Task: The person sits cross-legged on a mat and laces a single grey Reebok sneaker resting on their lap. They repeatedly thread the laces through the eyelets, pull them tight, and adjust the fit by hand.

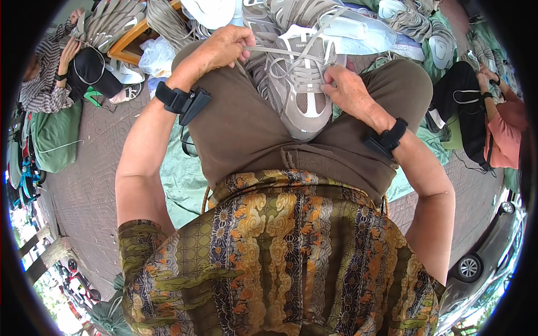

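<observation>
A grey and white sneaker [306,103] lies between my thighs, its toe pointing toward me. A grey shoelace [274,51] crosses its eyelets in several rows, and loose loops stand over the tongue. My left hand [231,46], left of the shoe, pinches one lace end, which runs taut across to the eyelets. My right hand [353,95] is at the shoe's right side with its fingers curled in against the eyelet edge. Whatever those fingers grip is hidden. Both wrists wear black straps with small box-shaped devices.
Beyond my knees lie more grey shoes [260,15], bundles of grey laces [167,21] and clear plastic pieces [358,31]. A wooden frame [130,43] stands at the far left. One person [53,84] sits at left, another [499,120] at right. A car [476,263] is at lower right.
</observation>
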Available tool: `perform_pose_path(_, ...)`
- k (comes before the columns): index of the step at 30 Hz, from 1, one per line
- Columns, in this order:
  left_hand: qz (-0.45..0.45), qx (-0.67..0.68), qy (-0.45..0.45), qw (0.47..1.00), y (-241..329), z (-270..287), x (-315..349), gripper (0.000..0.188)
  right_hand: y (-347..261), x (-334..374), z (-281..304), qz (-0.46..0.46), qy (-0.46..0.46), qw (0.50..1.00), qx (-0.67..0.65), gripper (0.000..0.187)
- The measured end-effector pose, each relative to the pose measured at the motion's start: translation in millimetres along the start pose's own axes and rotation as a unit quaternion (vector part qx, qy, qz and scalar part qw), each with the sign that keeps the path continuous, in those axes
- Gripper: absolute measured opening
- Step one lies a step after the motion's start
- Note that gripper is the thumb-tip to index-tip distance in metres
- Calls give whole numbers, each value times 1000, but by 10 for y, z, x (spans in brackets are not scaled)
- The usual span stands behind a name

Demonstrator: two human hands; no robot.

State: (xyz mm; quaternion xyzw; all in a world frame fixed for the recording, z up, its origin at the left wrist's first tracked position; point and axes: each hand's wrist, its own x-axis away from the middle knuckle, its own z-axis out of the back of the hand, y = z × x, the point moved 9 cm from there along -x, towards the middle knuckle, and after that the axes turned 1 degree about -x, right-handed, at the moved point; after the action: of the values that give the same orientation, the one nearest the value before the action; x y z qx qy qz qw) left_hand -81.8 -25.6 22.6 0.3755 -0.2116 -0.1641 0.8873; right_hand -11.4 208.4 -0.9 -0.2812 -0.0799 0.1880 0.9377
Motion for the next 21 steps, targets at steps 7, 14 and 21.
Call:
perform_pose_path(7, -31, 3, 37, 999, -22, 45, 48, 27, 201, 17, -65, -128, -115, 902, -395, 9)
perform_pose_path(14, -118, -138, 99, 978, 267, 154, 220, 15, 559, 38, 492, -199, 31, 853, -481, 13)
perform_pose_path(21, -113, -145, 127, 975, -173, 533, 541, 13, 616, -52, 209, -184, -3, 872, -454, 13)
